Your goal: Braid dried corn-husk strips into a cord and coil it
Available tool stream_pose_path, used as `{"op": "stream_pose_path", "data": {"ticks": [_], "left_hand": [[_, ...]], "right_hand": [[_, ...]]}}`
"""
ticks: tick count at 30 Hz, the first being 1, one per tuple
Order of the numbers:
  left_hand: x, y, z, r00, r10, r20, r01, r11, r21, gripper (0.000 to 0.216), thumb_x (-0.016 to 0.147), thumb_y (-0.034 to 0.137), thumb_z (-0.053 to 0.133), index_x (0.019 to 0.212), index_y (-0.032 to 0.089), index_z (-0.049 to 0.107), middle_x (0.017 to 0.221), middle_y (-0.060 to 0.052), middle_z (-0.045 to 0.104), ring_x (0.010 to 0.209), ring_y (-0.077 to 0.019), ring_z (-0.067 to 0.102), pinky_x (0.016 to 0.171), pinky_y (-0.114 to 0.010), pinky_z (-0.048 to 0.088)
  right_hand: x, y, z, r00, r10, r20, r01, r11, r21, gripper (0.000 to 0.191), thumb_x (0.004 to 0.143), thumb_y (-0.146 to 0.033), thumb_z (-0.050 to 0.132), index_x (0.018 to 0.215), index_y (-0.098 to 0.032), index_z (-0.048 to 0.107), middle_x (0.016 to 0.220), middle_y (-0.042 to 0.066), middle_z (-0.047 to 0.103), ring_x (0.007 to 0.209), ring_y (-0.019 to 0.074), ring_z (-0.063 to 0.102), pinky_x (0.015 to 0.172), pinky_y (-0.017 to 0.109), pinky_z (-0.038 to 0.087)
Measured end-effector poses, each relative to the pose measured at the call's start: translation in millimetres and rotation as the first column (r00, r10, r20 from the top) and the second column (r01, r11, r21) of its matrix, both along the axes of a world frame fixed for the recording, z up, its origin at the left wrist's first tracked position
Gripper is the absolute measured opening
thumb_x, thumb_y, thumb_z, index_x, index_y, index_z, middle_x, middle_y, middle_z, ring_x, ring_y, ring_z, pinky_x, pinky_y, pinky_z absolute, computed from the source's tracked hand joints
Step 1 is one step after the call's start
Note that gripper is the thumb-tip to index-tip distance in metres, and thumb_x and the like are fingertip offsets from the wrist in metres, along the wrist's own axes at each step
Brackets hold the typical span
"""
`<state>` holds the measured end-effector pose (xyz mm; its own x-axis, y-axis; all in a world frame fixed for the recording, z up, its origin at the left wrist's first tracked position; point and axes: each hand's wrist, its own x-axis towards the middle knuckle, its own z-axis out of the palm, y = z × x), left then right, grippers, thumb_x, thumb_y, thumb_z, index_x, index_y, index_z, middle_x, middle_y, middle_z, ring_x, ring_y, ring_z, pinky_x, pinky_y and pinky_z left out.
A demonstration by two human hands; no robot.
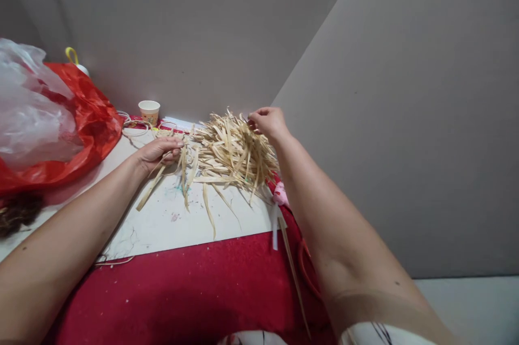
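A loose heap of pale, dry straw-like strips lies on a white board, its ends pointing every way. My left hand is closed on a few of these strips, just left of the heap; one long strip hangs down from it toward the board. At the heap's upper right edge, my right hand has its fingers curled together, tips against or just over the strips. Whatever it pinches is hidden behind the fingers. Several strips stick out in front of the heap onto the white board.
Red cloth covers the table in front. A paper cup and coiled cord stand behind my left hand. Red and clear plastic bags fill the left, with a brown fibrous clump below. Grey walls close in behind and right.
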<state>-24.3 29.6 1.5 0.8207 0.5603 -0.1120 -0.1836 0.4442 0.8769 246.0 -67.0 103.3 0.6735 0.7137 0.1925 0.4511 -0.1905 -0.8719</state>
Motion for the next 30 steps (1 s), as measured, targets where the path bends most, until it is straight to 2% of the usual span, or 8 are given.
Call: {"op": "stream_pose_path", "data": {"ticks": [6,11,13,16,18,20,25,30], "left_hand": [[1,10,-3.8,0.998,-0.054,0.017,0.054,0.999,-0.007,0.015,0.075,0.011,0.070,0.066,0.011,0.059,0.050,0.002,0.049,0.032,-0.0020,0.035,0.031,-0.011,0.026],[1,6,-0.2,0.999,-0.035,-0.007,0.035,0.999,0.010,0.015,0.078,0.009,0.066,0.065,0.011,0.059,0.049,0.003,0.046,0.031,-0.0019,0.034,0.030,-0.010,0.027],[1,4,0.7,0.999,-0.033,-0.016,0.033,0.999,0.030,0.016,0.079,0.010,0.066,0.065,0.012,0.059,0.049,0.002,0.046,0.031,-0.0017,0.034,0.030,-0.010,0.027],[1,4,1.0,0.998,-0.052,-0.041,0.054,0.997,0.051,0.021,0.079,0.012,0.067,0.062,0.013,0.057,0.047,0.003,0.044,0.031,-0.0021,0.035,0.030,-0.010,0.028],[2,4,1.1,0.996,-0.066,-0.054,0.069,0.996,0.057,0.023,0.079,0.012,0.068,0.060,0.013,0.055,0.047,0.003,0.044,0.032,-0.0023,0.035,0.031,-0.011,0.029],[2,4,1.3,0.997,-0.061,-0.056,0.064,0.996,0.062,0.022,0.079,0.012,0.068,0.061,0.013,0.055,0.047,0.002,0.045,0.032,-0.0021,0.035,0.031,-0.011,0.028],[2,2,0.0,0.998,-0.040,-0.057,0.043,0.997,0.062,0.020,0.079,0.012,0.067,0.062,0.012,0.057,0.046,0.002,0.045,0.031,-0.0021,0.034,0.031,-0.010,0.026],[1,3,-3.3,0.999,-0.040,-0.033,0.041,0.999,0.036,0.016,0.078,0.012,0.069,0.066,0.012,0.059,0.047,0.002,0.047,0.032,-0.0019,0.034,0.031,-0.010,0.026]], "right_hand": [[7,-28,28.9,0.976,0.218,0.017,-0.219,0.973,0.075,0.024,0.082,-0.020,0.069,0.061,-0.016,0.058,0.055,0.001,0.060,0.045,0.0083,0.054,0.044,0.020,0.040],[0,-90,16.0,0.861,0.482,0.162,-0.462,0.875,-0.147,0.025,0.077,-0.038,0.074,0.069,-0.016,0.067,0.059,0.002,0.063,0.051,0.0104,0.054,0.051,0.024,0.042],[1,-115,0.4,0.813,0.491,0.313,-0.379,0.854,-0.357,0.024,0.082,-0.037,0.067,0.068,-0.017,0.066,0.059,0.001,0.062,0.053,0.0108,0.051,0.052,0.025,0.038],[9,-147,-25.0,0.706,0.429,0.564,-0.006,0.799,-0.601,0.018,0.086,-0.031,0.059,0.076,-0.020,0.070,0.072,0.004,0.068,0.059,0.0133,0.052,0.055,0.027,0.031],[17,-166,-39.7,0.694,0.402,0.598,0.178,0.708,-0.683,0.018,0.087,-0.031,0.056,0.083,-0.022,0.071,0.080,0.006,0.072,0.065,0.0166,0.056,0.055,0.029,0.030],[24,-183,-51.4,0.730,0.380,0.568,0.230,0.647,-0.727,0.020,0.086,-0.035,0.055,0.085,-0.023,0.072,0.083,0.007,0.073,0.069,0.0197,0.060,0.056,0.029,0.031],[20,-194,-62.1,0.807,0.292,0.512,0.087,0.800,-0.593,0.022,0.086,-0.038,0.057,0.089,-0.023,0.072,0.091,0.007,0.076,0.078,0.0213,0.066,0.066,0.030,0.041],[5,-151,-49.9,0.851,0.223,0.476,-0.051,0.936,-0.349,0.023,0.085,-0.038,0.054,0.082,-0.021,0.070,0.079,0.005,0.073,0.070,0.0185,0.063,0.065,0.029,0.042]]}}
